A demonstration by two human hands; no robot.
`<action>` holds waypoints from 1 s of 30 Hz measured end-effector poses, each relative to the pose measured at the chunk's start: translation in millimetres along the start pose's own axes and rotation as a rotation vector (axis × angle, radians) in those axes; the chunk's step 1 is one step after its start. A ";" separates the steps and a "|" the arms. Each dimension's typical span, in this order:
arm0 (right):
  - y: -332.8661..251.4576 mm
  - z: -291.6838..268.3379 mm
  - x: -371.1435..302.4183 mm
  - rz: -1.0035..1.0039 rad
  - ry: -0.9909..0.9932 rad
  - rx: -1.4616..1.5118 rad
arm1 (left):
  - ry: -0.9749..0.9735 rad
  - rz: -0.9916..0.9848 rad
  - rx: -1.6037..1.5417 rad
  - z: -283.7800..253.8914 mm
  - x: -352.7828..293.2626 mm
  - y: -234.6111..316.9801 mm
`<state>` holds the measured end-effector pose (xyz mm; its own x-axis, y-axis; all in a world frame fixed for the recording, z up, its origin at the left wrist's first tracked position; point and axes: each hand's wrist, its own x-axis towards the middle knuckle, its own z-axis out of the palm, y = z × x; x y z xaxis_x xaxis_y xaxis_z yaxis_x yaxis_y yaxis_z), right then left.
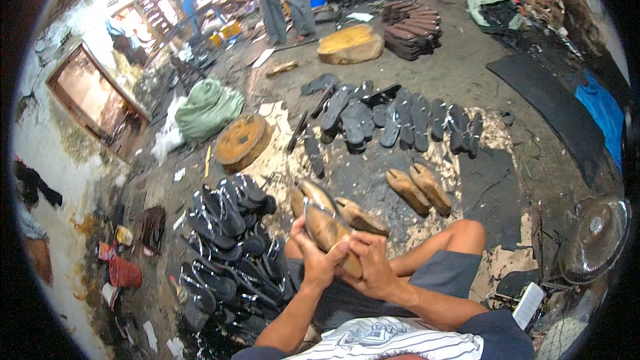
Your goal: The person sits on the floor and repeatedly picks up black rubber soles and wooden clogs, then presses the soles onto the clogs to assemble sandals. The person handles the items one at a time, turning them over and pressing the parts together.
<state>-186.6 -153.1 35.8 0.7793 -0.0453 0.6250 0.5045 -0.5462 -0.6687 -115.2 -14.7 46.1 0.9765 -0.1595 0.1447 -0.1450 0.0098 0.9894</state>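
Over my lap I hold a brown wooden shoe last [328,227], its toe end tilted up and away from me. A thin, shiny dark strap seems to cross it near the toe. My left hand [316,253] wraps round its left side, and my right hand [373,263] grips the heel end, fingers bent. Just beyond the held last, another wooden last [360,217] lies on the floor. A pair of grooved wooden lasts [419,189] sits farther right. To my left is a heap of black sandals [227,213] with shiny straps.
Ahead are rows of black sandals [353,120], a round wooden block [243,141] and a green sack [210,108]. Farther off lie a yellowish wooden block [350,43] and stacked brown soles [413,30]. A person [277,0] stands beyond. A fan [595,237] is at right.
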 end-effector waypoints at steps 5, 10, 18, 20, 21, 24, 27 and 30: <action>3.4 -51.8 -1.8 0.260 -0.338 0.402 | -0.094 -0.313 -0.560 -8.4 -44.3 48.4; 10.0 -28.0 -72.1 1.042 -0.659 1.153 | -0.159 -0.432 -0.668 -13.9 -83.7 50.5; -12.7 -45.9 -102.5 1.299 -0.359 1.586 | -0.129 -0.556 -0.646 -23.2 -87.6 58.3; -28.4 -56.1 -88.3 1.328 -0.312 1.708 | -0.122 -0.539 -0.638 -23.4 -85.8 60.2; -15.9 -53.1 -98.5 1.255 -0.455 1.532 | -0.127 -0.539 -0.642 -22.1 -85.4 61.1; 24.2 -54.8 -88.2 0.779 -0.678 0.988 | -0.200 -0.463 -0.639 -11.8 -74.9 73.2; 62.3 -46.7 -29.4 0.866 -0.510 1.081 | -0.402 -0.371 -0.222 -11.7 -67.6 65.6; 59.2 -42.7 20.3 0.829 -0.467 1.111 | -0.548 -0.218 0.088 -7.3 -59.8 67.5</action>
<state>-156.7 -222.1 26.1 0.9208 0.3692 -0.1257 -0.2870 0.4231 -0.8594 -182.2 2.7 104.3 0.7641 -0.6352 -0.1124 0.0139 -0.1579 0.9874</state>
